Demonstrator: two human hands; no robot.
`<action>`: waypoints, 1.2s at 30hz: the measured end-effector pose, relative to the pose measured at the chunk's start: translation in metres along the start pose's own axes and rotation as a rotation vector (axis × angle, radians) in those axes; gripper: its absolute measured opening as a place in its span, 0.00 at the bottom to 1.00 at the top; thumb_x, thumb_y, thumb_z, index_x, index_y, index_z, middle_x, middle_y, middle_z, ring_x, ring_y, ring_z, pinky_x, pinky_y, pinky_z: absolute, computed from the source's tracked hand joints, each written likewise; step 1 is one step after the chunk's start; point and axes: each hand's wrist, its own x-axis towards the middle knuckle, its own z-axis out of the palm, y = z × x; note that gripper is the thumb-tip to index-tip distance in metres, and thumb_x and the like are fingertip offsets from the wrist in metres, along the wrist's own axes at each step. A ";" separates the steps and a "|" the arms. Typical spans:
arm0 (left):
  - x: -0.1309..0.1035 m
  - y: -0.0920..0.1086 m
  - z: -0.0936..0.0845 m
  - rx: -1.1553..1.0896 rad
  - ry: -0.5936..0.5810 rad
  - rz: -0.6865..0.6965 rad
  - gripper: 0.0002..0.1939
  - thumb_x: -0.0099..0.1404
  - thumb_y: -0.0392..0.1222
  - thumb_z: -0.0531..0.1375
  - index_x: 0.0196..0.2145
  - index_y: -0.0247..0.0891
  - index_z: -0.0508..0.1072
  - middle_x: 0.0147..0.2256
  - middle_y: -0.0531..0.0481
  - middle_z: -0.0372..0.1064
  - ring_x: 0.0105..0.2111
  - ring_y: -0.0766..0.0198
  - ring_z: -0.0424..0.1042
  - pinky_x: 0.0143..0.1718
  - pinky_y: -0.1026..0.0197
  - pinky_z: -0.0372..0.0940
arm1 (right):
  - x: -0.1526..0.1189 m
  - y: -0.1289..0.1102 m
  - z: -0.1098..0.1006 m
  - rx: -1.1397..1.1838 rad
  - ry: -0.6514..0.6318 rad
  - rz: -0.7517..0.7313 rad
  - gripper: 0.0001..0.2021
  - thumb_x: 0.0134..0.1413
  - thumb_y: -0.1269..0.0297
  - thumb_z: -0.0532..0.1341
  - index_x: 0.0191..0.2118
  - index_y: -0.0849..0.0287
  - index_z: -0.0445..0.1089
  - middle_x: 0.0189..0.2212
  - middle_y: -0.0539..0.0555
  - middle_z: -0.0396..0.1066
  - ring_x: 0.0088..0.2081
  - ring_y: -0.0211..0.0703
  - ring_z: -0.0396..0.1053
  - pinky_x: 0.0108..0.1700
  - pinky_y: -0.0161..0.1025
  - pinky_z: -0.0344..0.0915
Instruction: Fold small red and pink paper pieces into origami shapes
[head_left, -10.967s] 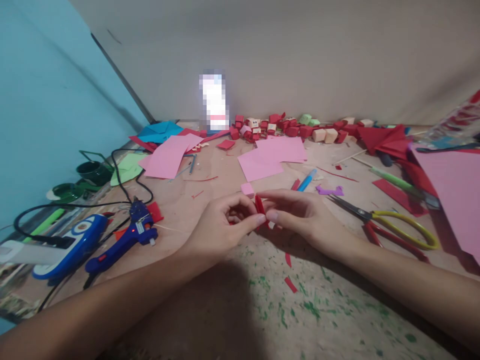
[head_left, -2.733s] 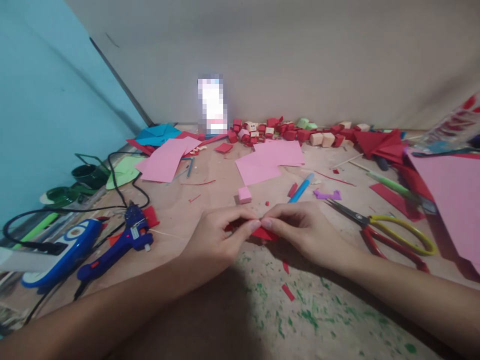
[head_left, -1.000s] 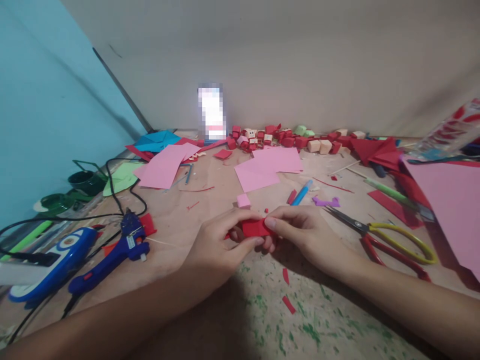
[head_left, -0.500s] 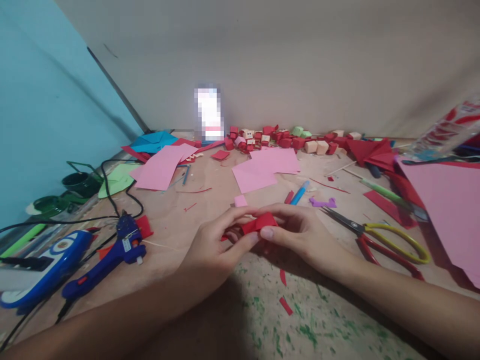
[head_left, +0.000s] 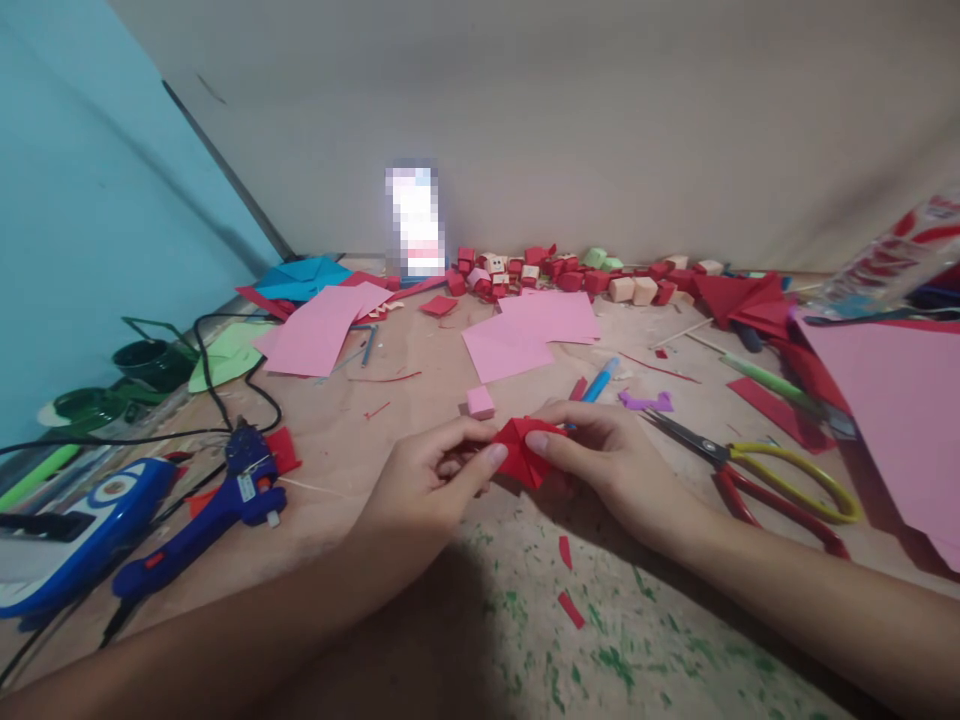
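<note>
A small piece of folded red paper (head_left: 523,462) with creases meeting near its middle is held up over the table's front part. My left hand (head_left: 442,468) pinches its left edge between thumb and fingers. My right hand (head_left: 596,450) grips the right side, its thumb lying on the near face; the fingers behind the paper are partly hidden. Just beyond the fingertips sits a small pink paper cube (head_left: 481,403). A blue pen (head_left: 602,380) lies behind my right hand, and two red paper scraps (head_left: 571,608) lie on the table below.
Scissors (head_left: 720,455) with yellow and red handles lie at right, near a large pink sheet (head_left: 885,420). A blue glue gun (head_left: 217,515) and its black cord occupy the left. Along the back stand several small paper cubes (head_left: 622,290) and a lit phone (head_left: 416,220).
The red paper has turned and opened out, so its creased face now shows. My left fingers have shifted to its left edge, and the pink cube is now less covered.
</note>
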 end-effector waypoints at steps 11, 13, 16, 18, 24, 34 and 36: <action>0.006 0.000 -0.004 -0.171 0.037 -0.124 0.13 0.62 0.44 0.67 0.39 0.33 0.71 0.22 0.54 0.72 0.22 0.69 0.73 0.24 0.69 0.66 | 0.004 0.006 -0.006 0.024 -0.128 0.077 0.14 0.51 0.57 0.73 0.42 0.58 0.80 0.26 0.51 0.73 0.26 0.38 0.68 0.30 0.38 0.64; 0.006 -0.002 -0.005 -0.180 0.010 -0.124 0.14 0.63 0.45 0.66 0.40 0.33 0.70 0.23 0.54 0.72 0.23 0.68 0.74 0.26 0.68 0.67 | 0.002 0.005 -0.003 0.045 -0.091 0.100 0.13 0.52 0.58 0.73 0.42 0.58 0.80 0.27 0.51 0.72 0.27 0.38 0.68 0.30 0.37 0.62; 0.005 -0.003 -0.006 -0.187 -0.023 -0.119 0.14 0.64 0.45 0.66 0.41 0.34 0.70 0.24 0.54 0.72 0.24 0.68 0.74 0.26 0.68 0.67 | -0.001 0.003 0.000 0.076 -0.054 0.115 0.12 0.52 0.59 0.72 0.41 0.59 0.81 0.28 0.52 0.73 0.26 0.36 0.67 0.30 0.35 0.60; 0.006 -0.003 -0.006 -0.192 -0.025 -0.111 0.14 0.63 0.45 0.66 0.41 0.34 0.70 0.24 0.54 0.72 0.23 0.67 0.73 0.26 0.67 0.66 | -0.001 0.001 0.001 0.095 -0.041 0.120 0.12 0.51 0.60 0.73 0.40 0.60 0.81 0.27 0.53 0.74 0.25 0.35 0.66 0.29 0.34 0.59; 0.006 0.000 -0.003 -0.198 -0.011 -0.090 0.14 0.64 0.45 0.64 0.42 0.33 0.72 0.25 0.53 0.72 0.23 0.67 0.72 0.27 0.66 0.66 | 0.001 -0.002 0.001 0.112 -0.041 0.139 0.13 0.49 0.59 0.74 0.39 0.61 0.81 0.24 0.52 0.73 0.23 0.33 0.65 0.27 0.33 0.59; -0.001 -0.006 0.002 -0.007 0.104 0.031 0.12 0.64 0.36 0.63 0.45 0.38 0.75 0.42 0.47 0.77 0.42 0.61 0.76 0.42 0.62 0.71 | 0.000 0.003 -0.001 -0.068 -0.150 0.114 0.13 0.55 0.56 0.70 0.42 0.59 0.79 0.24 0.51 0.72 0.22 0.36 0.64 0.25 0.34 0.60; -0.002 -0.006 0.001 -0.015 0.106 0.040 0.13 0.64 0.36 0.64 0.47 0.38 0.75 0.42 0.47 0.77 0.41 0.61 0.76 0.41 0.61 0.71 | -0.001 0.001 0.000 -0.124 -0.178 0.118 0.14 0.57 0.57 0.68 0.46 0.58 0.78 0.22 0.49 0.71 0.20 0.36 0.63 0.23 0.34 0.58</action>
